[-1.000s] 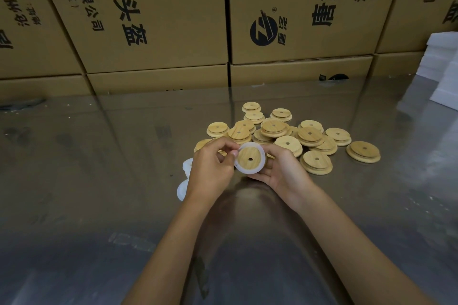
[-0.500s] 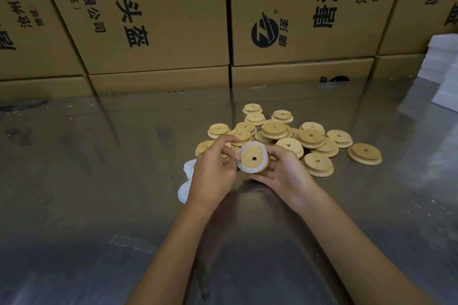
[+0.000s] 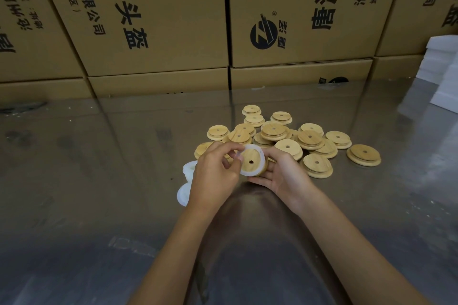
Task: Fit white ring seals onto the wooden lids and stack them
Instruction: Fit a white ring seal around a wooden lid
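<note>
Left hand (image 3: 215,171) fingers pinching; right hand (image 3: 282,176) cupped

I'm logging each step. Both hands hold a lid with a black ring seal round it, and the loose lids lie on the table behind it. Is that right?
Not quite: the ring seal is white, not black, as the head view shows. The rest stands: the left hand and right hand both hold the lid, and the loose lids lie on the table behind it.

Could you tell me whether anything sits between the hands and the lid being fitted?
Nothing visible does. The left hand pinches the white ring on the lid, which the right hand holds from below.
</note>
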A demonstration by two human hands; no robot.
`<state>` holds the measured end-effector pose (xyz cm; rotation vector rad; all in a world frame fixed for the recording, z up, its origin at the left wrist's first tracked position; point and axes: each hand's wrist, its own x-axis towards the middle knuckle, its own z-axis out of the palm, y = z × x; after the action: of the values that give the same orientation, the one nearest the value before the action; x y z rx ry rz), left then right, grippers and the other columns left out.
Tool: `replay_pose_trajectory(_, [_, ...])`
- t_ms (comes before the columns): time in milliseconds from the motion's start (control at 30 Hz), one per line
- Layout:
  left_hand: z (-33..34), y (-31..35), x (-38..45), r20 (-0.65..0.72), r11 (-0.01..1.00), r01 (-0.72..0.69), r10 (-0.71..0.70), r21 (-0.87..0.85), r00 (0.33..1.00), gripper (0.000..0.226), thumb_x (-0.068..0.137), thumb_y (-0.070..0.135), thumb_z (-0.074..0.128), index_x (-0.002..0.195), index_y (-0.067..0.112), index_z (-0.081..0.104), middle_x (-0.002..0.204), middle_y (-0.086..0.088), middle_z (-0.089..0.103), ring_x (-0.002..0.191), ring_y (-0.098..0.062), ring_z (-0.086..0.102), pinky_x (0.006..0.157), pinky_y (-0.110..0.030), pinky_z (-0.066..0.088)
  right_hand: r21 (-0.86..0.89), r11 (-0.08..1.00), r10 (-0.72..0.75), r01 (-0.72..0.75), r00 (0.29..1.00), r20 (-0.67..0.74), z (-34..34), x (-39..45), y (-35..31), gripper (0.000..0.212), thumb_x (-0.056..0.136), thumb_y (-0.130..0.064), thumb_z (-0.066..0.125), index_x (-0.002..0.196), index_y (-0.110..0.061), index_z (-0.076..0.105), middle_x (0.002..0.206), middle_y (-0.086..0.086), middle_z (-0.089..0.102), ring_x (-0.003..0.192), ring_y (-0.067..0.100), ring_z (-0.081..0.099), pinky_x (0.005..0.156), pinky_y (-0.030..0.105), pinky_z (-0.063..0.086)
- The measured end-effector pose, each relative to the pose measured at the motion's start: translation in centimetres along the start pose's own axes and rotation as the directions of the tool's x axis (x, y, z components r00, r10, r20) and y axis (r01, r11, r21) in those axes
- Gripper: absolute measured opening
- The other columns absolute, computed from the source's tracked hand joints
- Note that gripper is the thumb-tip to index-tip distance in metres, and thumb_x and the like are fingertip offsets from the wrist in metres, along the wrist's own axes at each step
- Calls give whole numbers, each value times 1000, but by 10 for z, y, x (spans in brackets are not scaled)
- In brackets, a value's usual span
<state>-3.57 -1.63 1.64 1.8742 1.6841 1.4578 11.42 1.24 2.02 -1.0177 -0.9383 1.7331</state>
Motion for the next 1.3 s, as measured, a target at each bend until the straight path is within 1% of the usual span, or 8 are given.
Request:
replay_pose_trajectory(133, [0, 1, -1, 13, 999, -32, 31, 18, 999, 23, 85, 15, 67, 101, 32, 71, 94, 13, 60, 67, -9, 56, 67, -28, 51, -1, 1000, 9, -9, 1000, -17, 0, 1, 0, 29, 96, -21, 53, 118, -9, 68, 106, 16, 75, 94, 25, 74, 78, 36, 60])
replay_pose_trajectory(300, [1, 0, -2, 49, 998, -65, 64, 15, 997, 25, 86, 18, 67, 103, 36, 69, 97, 14, 58, 70, -8, 57, 68, -38, 54, -18, 1000, 2, -2, 1000, 7, -1, 1, 1, 30, 95, -25, 55, 117, -10, 70, 108, 15, 75, 100, 27, 73, 81, 37, 60])
replay_pose_trajectory(433, [1, -1, -2, 86, 995, -92, 88, 42, 992, 30, 87, 20, 65, 106, 43, 65, 100, 18, 53, 78, -5, 57, 68, -37, 54, -39, 999, -2, 4, 1000, 27, -2, 2, 2, 30, 95, -29, 55, 115, -11, 70, 106, 14, 75, 97, 25, 73, 80, 37, 60])
replay_pose_trajectory(567, [2, -3, -2, 151, 992, -113, 104, 52, 983, 39, 86, 17, 63, 113, 46, 61, 106, 20, 47, 100, -4, 53, 77, -36, 54, -23, 1000, 4, -4, 1000, 21, -1, 3, 3, 33, 97, -37, 53, 116, -13, 65, 104, 16, 75, 94, 26, 74, 81, 40, 60])
replay_pose_trajectory(733, [3, -3, -3, 165, 992, -103, 89, 76, 982, 43, 87, 15, 61, 116, 46, 60, 109, 17, 44, 99, -5, 51, 76, -37, 54, -32, 999, -2, 4, 998, 67, -2, 2, 4, 34, 91, -23, 56, 121, -9, 65, 110, 17, 74, 105, 29, 71, 94, 44, 57])
replay_pose_trajectory(933, [6, 1, -4, 147, 993, -117, 113, 23, 983, 44, 87, 8, 59, 120, 37, 63, 115, 14, 48, 96, -8, 56, 76, -39, 54, -56, 997, -51, 54, 997, 53, -1, 2, 4, 27, 92, -13, 58, 115, -12, 71, 112, 15, 74, 106, 27, 71, 94, 43, 57])
replay_pose_trajectory(1133, [7, -1, -3, 76, 993, -118, 118, -2, 990, 35, 89, 7, 56, 116, 26, 68, 110, 18, 55, 96, -4, 58, 75, -31, 53, 0, 999, -38, 38, 999, 35, -2, 3, 4, 29, 92, -17, 61, 120, -13, 69, 118, 16, 71, 109, 28, 69, 96, 43, 56])
replay_pose_trajectory(1300, [6, -1, -2, 28, 995, -101, 101, -10, 994, 27, 89, 6, 60, 109, 22, 71, 103, 15, 61, 80, 2, 57, 65, -7, 40, 60, 998, -17, 16, 1000, 23, -3, 1, 3, 32, 92, -19, 61, 123, -13, 65, 118, 15, 72, 104, 25, 72, 81, 34, 59])
